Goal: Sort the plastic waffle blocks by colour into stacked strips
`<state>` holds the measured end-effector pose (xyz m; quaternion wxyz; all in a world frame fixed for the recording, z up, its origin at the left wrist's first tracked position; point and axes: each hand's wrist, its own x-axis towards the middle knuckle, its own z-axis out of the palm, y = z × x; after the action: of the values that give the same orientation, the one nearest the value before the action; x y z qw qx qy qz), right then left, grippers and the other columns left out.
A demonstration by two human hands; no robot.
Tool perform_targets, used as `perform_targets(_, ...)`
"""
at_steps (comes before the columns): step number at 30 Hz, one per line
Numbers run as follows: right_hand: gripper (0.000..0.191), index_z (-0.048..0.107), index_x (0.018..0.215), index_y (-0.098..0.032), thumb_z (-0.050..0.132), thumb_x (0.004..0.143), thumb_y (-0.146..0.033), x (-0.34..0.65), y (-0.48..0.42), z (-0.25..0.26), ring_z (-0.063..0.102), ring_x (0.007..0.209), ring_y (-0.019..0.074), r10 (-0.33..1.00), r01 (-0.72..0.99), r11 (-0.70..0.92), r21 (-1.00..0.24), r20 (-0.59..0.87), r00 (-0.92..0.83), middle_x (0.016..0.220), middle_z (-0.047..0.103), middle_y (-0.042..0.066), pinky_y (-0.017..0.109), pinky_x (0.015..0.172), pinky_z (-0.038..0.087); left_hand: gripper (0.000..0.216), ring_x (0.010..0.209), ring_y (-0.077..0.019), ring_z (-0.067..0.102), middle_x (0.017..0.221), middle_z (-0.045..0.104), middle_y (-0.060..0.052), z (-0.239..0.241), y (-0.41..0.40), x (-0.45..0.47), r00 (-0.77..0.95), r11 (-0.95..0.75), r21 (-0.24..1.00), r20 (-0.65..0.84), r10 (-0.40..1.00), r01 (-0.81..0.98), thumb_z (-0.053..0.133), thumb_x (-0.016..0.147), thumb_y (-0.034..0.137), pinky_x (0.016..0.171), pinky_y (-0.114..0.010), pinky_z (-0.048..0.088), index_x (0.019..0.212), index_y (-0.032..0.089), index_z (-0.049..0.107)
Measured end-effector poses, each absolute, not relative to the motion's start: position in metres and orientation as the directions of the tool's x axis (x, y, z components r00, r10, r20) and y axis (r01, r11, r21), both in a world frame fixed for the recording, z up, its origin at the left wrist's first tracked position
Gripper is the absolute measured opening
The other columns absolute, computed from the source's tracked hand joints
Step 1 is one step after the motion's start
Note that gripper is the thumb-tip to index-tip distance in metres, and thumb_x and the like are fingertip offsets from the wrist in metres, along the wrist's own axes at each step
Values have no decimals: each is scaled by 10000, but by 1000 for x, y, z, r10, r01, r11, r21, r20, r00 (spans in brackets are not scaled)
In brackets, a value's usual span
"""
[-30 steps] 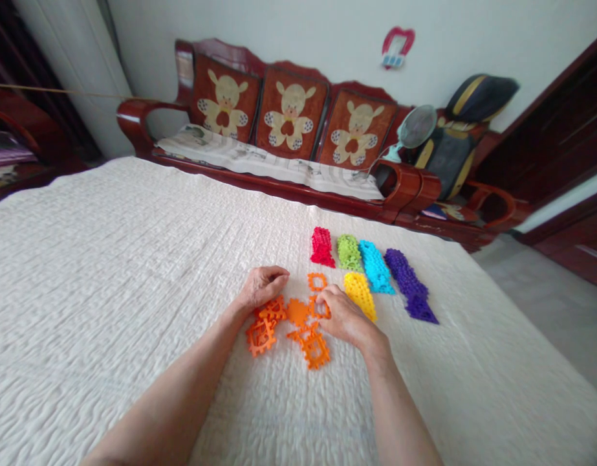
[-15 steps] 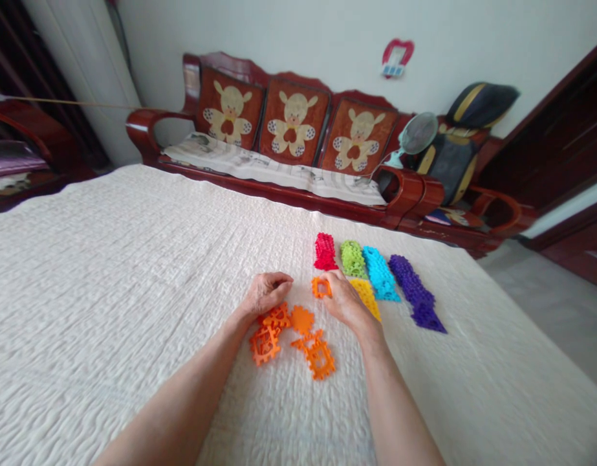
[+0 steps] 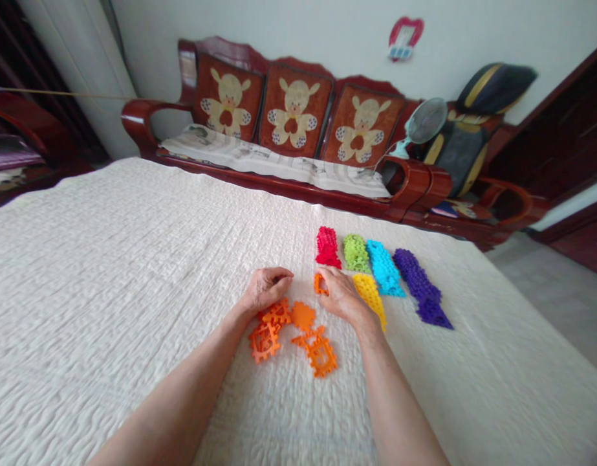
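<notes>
My right hand grips an orange square toothed building piece with an open middle; the fingers cover its right side. Across from it, my left hand is closed, thumb against curled fingers, and whatever it may hold is hidden. Just below the left hand lies a pile of orange toothed pieces, some overlapping. A solid orange piece lies between the hands, nearer to me. Closer still is an orange framed piece, touching other orange bits.
Beyond and right of my right hand, pieces lie in colour rows: red, green, light blue, yellow and purple. All rest on a white quilted cover. A wooden sofa stands behind.
The orange piece in my right hand has turned and shows narrower, with the fingers further over it. My left hand stays almost still. The whole view has shifted slightly.
</notes>
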<state>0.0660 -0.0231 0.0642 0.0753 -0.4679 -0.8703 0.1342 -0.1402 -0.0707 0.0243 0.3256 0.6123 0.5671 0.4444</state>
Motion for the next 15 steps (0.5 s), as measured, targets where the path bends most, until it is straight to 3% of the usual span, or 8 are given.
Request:
perform_targets(7,438,531,1212,-127,522,774,-142,69,-17,61,524,1071,240,862,837,505,-211,65,-503,1144,569,135,360,956,389,342,508,-84,424,568,537,12,24,-71,-140,-42,-124,918,151,988,377,514,795,346,490,-206,319,925,100,712)
perform_targets(12,568,472,1290,-131,550,729,-97,68,-18,66,436,1240,270,853,817,519,-251,94,-513,1334,471,159,392,1032,348,319,515,-81,425,582,556,8,19,-69,-141,-79,-110,939,143,987,326,520,799,349,488,-198,324,909,116,710)
perform_targets(15,519,501,1267,-150,534,752,-99,65,-30,80,468,1222,239,819,760,562,-326,92,-566,1304,496,133,360,1028,362,324,518,-79,430,625,592,-4,15,-67,-142,-131,-109,959,148,980,262,514,807,369,481,-195,333,892,122,707)
